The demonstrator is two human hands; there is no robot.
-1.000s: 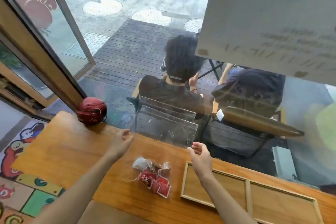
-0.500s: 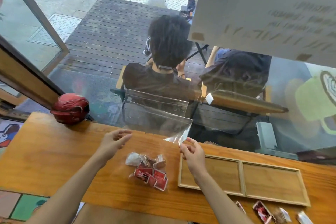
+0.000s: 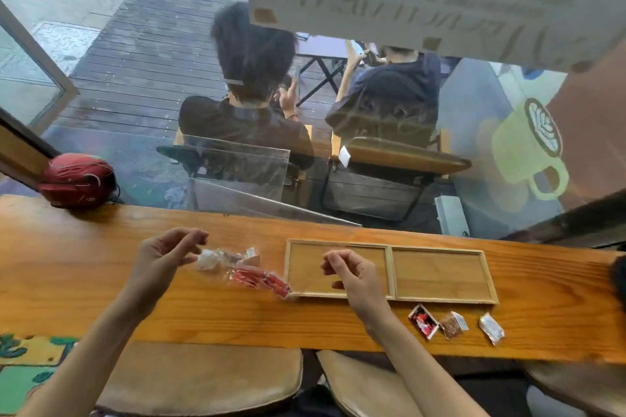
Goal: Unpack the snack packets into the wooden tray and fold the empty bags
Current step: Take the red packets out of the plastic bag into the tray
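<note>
Head view: the clear bag, held up half a second ago, can no longer be made out; both hands [image 3: 352, 276], left [image 3: 162, 256], are loosely curled, pinching nothing discernible. Bagged snack packets [image 3: 250, 271] lie by the wooden tray's [image 3: 391, 296] left edge, unpacking still pending.

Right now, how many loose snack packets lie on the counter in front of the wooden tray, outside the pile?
3, in a row near the counter's front edge, right of the right hand: a red packet, a brown packet, a silver packet. The wooden tray is empty.
</note>
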